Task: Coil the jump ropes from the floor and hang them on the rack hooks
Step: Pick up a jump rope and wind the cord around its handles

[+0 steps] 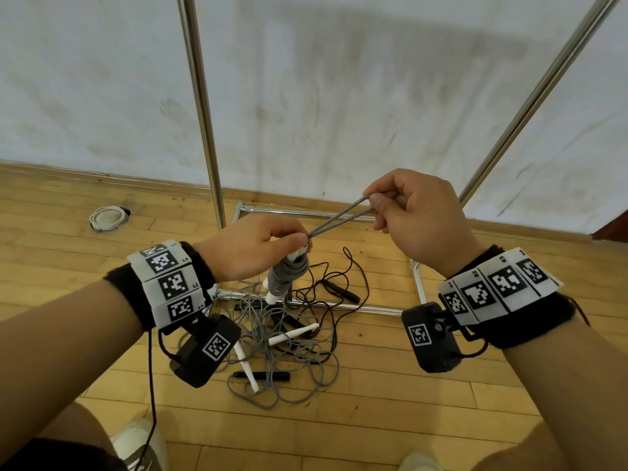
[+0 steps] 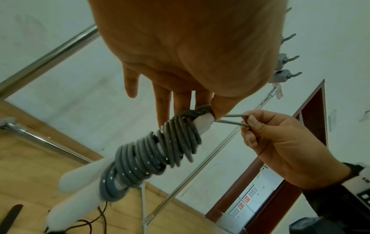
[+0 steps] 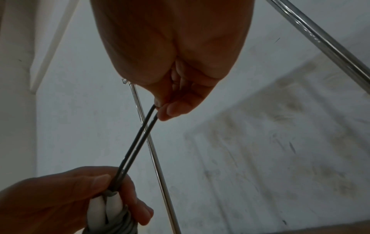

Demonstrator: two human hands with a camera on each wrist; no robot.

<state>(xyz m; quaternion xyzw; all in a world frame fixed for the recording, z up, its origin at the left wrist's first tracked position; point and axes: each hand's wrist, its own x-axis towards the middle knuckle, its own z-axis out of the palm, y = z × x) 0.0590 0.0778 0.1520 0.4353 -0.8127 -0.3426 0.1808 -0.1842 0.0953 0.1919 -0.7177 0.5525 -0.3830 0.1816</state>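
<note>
A grey jump rope (image 1: 287, 271) is wound in many turns round its two white handles (image 2: 80, 178). My left hand (image 1: 258, 246) pinches the top of this bundle (image 2: 152, 152) between thumb and fingers. A doubled loop of the grey cord (image 1: 339, 217) runs taut from the bundle up to my right hand (image 1: 407, 212), which pinches the loop's end (image 3: 154, 110). On the floor below lies a tangle of more ropes (image 1: 289, 345): grey with white handles (image 1: 294, 334), and black with black handles (image 1: 339, 290). Grey hooks (image 2: 288, 74) show on the rack's top bar.
The chrome rack has an upright pole (image 1: 200, 107) behind my left hand, a slanted pole (image 1: 537, 96) at the right and a base frame (image 1: 418, 287) on the wooden floor. A white round fitting (image 1: 108, 218) sits in the floor at left. My shoes (image 1: 139, 443) are at the bottom.
</note>
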